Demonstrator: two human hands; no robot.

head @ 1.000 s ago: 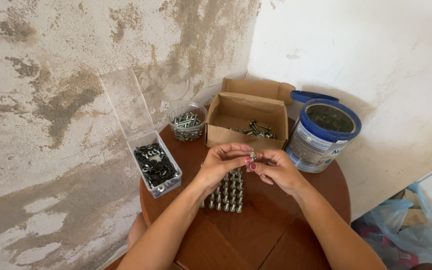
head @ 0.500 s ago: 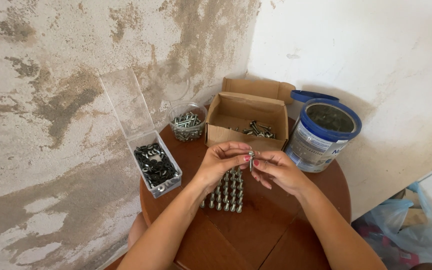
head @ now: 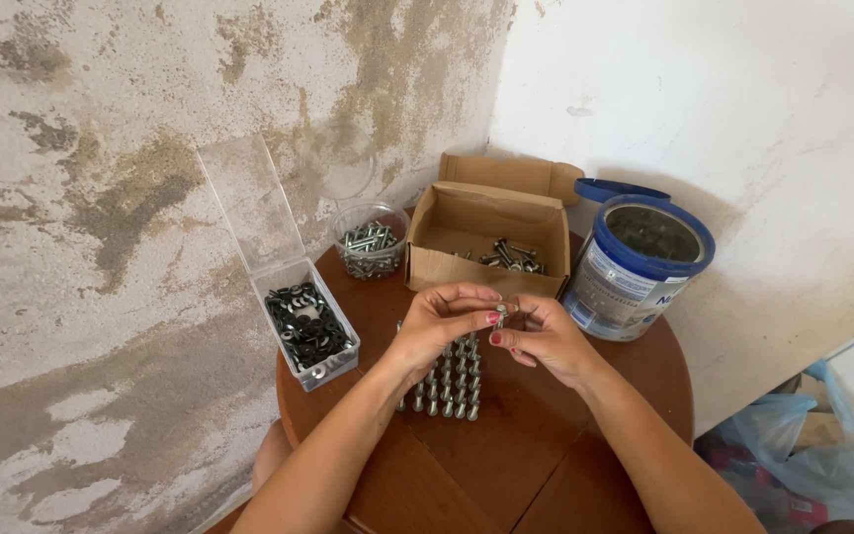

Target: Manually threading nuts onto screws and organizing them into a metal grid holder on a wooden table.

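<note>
Since a second ago both hands stay together over the desk [head: 546,465]: the left hand [head: 437,331] and right hand [head: 546,341] pinch one small bolt [head: 500,314] between fingertips, at 12 o'clock from the standing bolts [head: 447,381].

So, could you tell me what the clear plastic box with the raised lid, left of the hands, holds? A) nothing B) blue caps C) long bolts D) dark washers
D: the clear plastic box at the table's left edge is filled with dark ring-shaped washers, while the bolts sit in the round clear tub and the cardboard box.
</note>
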